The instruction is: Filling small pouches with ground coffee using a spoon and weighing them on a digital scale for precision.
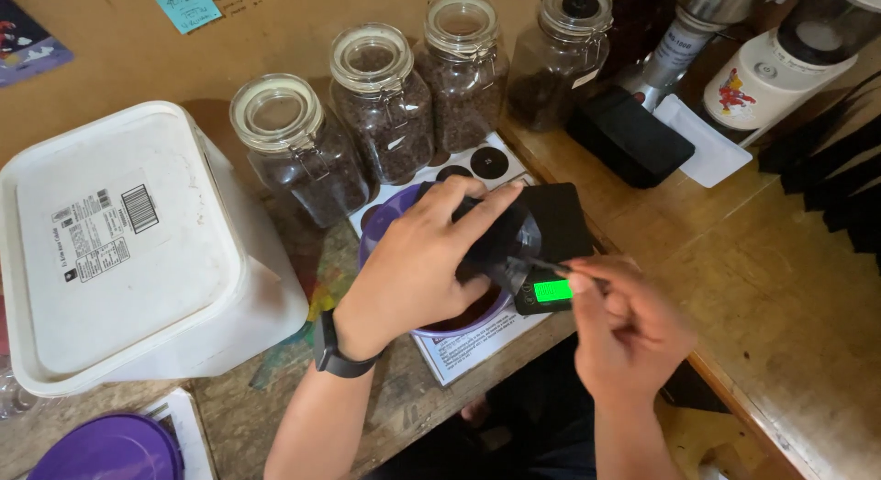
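Left hand gripping a black pouch over a half-hidden purple bowl, right hand pinching perhaps a thin scoop handle, scale beneath, bean jars upper centre.

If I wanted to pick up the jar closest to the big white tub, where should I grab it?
Probably grab the nearest glass jar round its body, below the wire clasp, coming from the front. It stands upright, and the white tub blocks one side while another jar crowds the other.

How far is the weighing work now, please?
Done: scale is on, its display lit green, and a purple bowl sits beside it. In hand: left hand holds a black pouch; right hand pinches its edge. Left: the pouch looks unsealed.
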